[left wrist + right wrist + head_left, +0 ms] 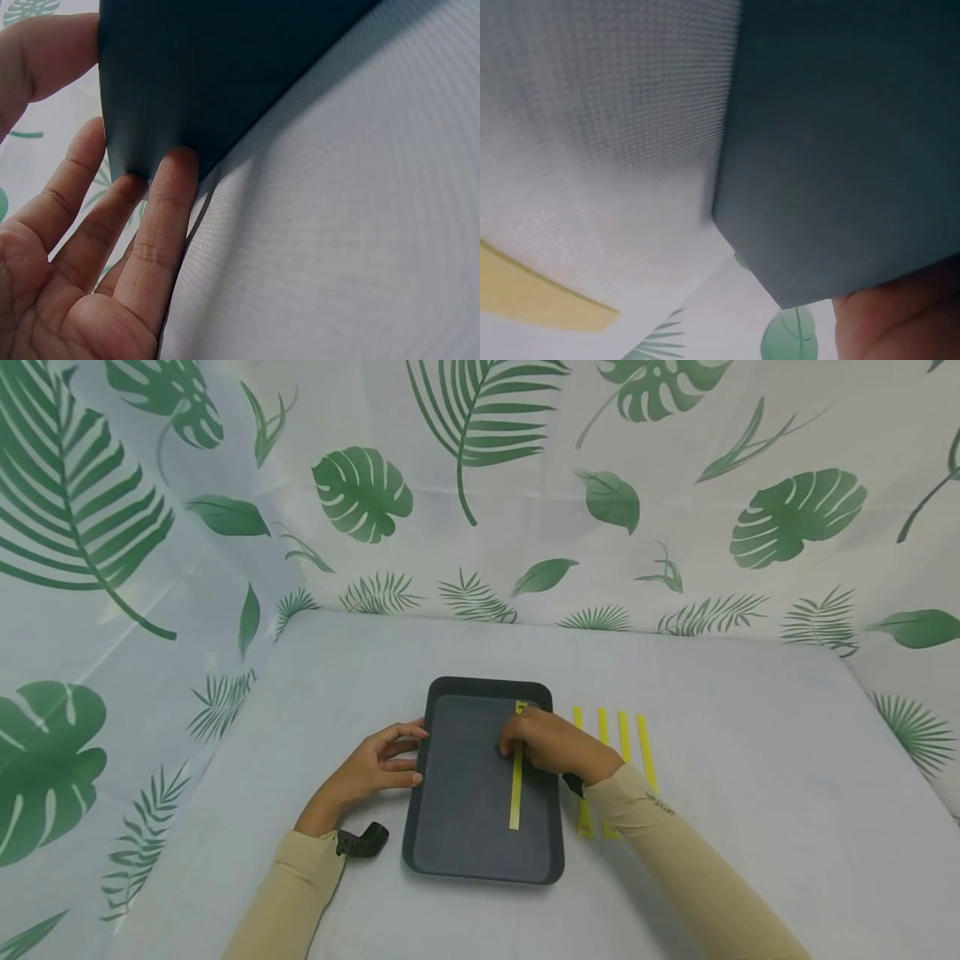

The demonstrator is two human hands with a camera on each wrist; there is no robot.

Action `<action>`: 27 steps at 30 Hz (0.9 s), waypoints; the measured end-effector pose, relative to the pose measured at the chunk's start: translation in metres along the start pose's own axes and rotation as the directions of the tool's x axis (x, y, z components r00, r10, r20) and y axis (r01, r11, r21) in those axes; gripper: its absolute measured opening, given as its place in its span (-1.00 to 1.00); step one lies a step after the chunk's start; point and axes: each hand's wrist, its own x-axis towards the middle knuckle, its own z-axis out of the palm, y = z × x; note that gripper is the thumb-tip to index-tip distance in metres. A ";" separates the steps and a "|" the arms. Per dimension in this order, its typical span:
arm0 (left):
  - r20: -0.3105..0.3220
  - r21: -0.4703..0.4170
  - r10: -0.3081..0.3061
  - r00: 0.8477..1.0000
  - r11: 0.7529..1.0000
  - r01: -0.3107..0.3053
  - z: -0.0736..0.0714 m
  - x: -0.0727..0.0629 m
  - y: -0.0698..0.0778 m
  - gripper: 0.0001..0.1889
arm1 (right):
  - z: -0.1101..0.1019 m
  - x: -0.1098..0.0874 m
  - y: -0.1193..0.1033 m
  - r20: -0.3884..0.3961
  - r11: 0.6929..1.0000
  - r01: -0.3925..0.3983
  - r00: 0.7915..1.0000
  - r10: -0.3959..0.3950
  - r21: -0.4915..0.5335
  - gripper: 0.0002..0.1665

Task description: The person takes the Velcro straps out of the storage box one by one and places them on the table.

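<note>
A dark grey rectangular tray (pixel 465 810) lies on the white table. Along its right half runs a narrow yellow strip (pixel 516 797), whose far end shows a small dark mark. My right hand (pixel 555 742) reaches over the tray's right rim, fingers curled and pinching this strip near its upper part; the fingertips are partly hidden. At the left rim, my left hand (pixel 378 760) touches the tray with spread, fairly straight fingers. The left wrist view shows those fingertips (pixel 176 169) against the tray's outer wall. In the right wrist view the tray's wall hides most of the right hand (pixel 900 319).
Several more yellow strips (pixel 645 743) lie roughly side by side right of the tray, partly covered by my right forearm. White cloth (pixel 735 718) covers the table. A leaf-patterned curtain (pixel 495 543) stands behind and at the left.
</note>
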 end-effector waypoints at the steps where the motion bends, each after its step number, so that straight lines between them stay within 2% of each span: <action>1: 0.001 0.000 0.003 1.000 1.000 -0.003 0.000 0.000 0.000 -0.32 | 0.001 0.000 0.000 0.000 1.000 0.002 1.000 -0.002 -0.011 -0.55; 8: 0.004 0.002 0.016 1.000 1.000 -0.016 0.000 0.000 0.000 -0.32 | 0.003 0.000 0.000 0.014 1.000 -0.002 1.000 0.003 -0.026 -0.58; 15: -0.001 0.019 0.025 1.000 1.000 -0.025 0.000 0.000 0.000 -0.32 | 0.004 -0.002 0.000 0.023 0.997 -0.002 1.000 0.004 -0.082 -0.57; 24: 0.000 0.017 0.022 1.000 1.000 -0.022 -0.001 0.001 -0.002 -0.32 | 0.002 -0.003 -0.002 0.028 0.992 -0.015 0.999 0.018 -0.123 -0.74; 27: -0.001 0.018 0.023 1.000 1.000 -0.023 -0.001 0.001 -0.003 -0.32 | 0.002 -0.004 -0.002 0.034 0.991 -0.023 0.999 0.027 -0.129 -0.73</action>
